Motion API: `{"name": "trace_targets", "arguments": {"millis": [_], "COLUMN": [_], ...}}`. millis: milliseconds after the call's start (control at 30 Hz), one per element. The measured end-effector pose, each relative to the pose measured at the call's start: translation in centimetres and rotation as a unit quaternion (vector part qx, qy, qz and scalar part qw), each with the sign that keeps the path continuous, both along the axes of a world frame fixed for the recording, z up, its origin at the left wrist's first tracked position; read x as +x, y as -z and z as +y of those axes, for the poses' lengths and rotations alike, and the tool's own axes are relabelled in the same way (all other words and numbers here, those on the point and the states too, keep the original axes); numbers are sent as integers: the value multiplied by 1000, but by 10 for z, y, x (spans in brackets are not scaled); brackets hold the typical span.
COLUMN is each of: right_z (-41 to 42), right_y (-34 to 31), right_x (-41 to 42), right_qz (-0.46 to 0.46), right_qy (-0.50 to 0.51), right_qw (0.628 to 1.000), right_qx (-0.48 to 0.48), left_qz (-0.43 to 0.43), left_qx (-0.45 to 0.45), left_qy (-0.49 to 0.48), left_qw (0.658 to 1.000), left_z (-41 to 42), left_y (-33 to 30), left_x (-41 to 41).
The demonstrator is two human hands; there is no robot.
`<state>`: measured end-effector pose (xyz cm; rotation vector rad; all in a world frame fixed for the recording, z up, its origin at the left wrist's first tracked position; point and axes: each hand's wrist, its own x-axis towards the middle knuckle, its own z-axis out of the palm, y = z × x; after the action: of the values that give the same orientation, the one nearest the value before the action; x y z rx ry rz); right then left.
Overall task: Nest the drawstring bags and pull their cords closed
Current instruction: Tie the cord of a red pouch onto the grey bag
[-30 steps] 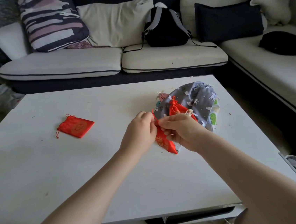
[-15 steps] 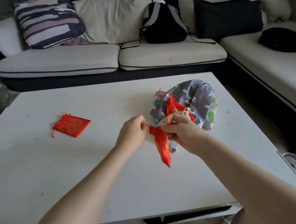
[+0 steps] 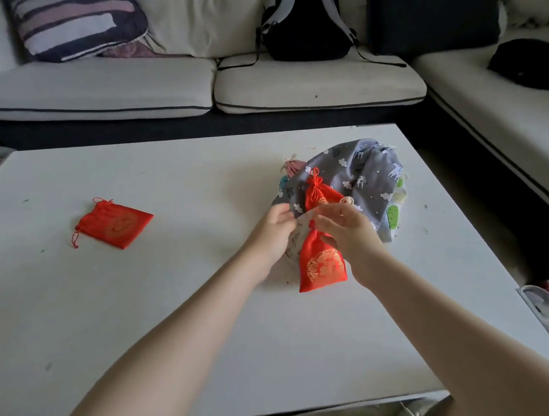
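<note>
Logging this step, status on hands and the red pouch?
Right hand pinches red pouch at its cinched neck. Left hand grips white fabric beside it. Pouch hangs closed above table. Nothing blocking.

Dim soft daylight, faint shadows, slight motion blur, wide-angle bending at edges

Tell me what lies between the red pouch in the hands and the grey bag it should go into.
Nothing solid blocks the way. The held red pouch hangs just in front of the grey bag, but another red pouch lies on top of that bag, whose opening I cannot see.
</note>
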<state>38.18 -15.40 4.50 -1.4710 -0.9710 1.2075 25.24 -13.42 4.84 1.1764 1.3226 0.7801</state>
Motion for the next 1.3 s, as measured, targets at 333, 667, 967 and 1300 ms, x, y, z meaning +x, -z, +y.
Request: {"name": "trace_targets", "arguments": {"millis": [333, 667, 967, 1300], "right_z": [67, 111, 102, 64], "right_y": [20, 37, 74, 91], "right_x": [-87, -145, -141, -101], "right_qz": [-95, -120, -300, -434], "right_qy": [-140, -190, -148, -193], "right_qw": [982, 969, 931, 856], "right_qx": [-83, -105, -145, -204], "left_qz": [344, 505, 366, 272], "left_qx": [12, -36, 207, 111], "left_qy": [-94, -7, 203, 435], "left_qw": [934, 862, 884, 851], "left_z": [64, 104, 46, -6], "left_y": [62, 121, 126, 116], "left_x": [-156, -259, -171, -107]}}
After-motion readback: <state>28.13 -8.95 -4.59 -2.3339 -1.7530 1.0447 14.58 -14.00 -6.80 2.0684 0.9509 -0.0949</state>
